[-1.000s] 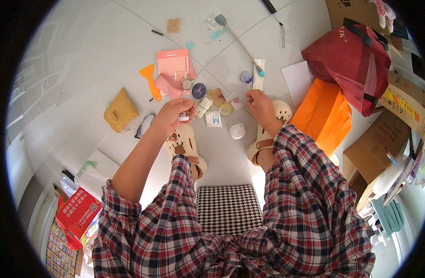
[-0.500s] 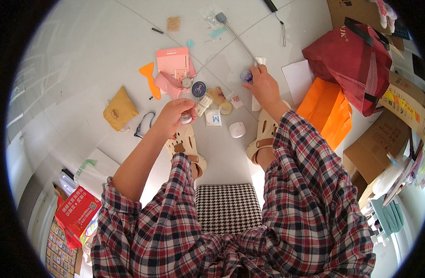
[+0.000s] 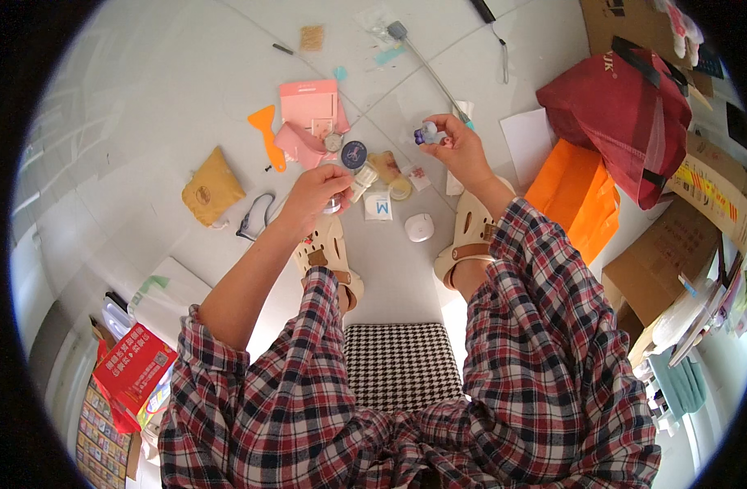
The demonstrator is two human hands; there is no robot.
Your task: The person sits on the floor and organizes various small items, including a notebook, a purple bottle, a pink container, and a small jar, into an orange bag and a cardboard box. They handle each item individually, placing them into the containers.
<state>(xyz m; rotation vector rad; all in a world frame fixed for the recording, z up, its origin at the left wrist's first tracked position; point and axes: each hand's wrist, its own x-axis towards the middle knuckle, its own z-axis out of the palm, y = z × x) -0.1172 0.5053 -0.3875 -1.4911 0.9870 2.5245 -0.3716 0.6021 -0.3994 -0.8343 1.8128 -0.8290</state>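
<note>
My right hand (image 3: 463, 153) pinches a small purple and clear object (image 3: 427, 134) between thumb and fingers, above the floor; its exact kind is too small to tell. My left hand (image 3: 316, 196) is closed around a small round clear container (image 3: 333, 204), mostly covered by the fingers. Just right of the left hand lie a small pale-labelled bottle (image 3: 363, 181), a dark blue round tin (image 3: 354, 155) and a white square packet (image 3: 378, 206). Beyond them is a pink card (image 3: 308, 101) with a pink pouch (image 3: 298, 143). Near the right hand, a long-handled grey tool (image 3: 426, 65) rests on the floor.
An orange scraper (image 3: 268, 137), a mustard pouch (image 3: 212, 187) and a dark strap (image 3: 256, 217) lie at left. A white rounded case (image 3: 419, 227) sits between my clogs (image 3: 326, 246). At right stand an orange bag (image 3: 575, 194), a maroon bag (image 3: 610, 114) and cardboard boxes (image 3: 665, 253).
My right hand has turned and lifted slightly, so more of the purple and clear object shows at its fingertips. My left hand keeps its hold, having shifted only a little.
</note>
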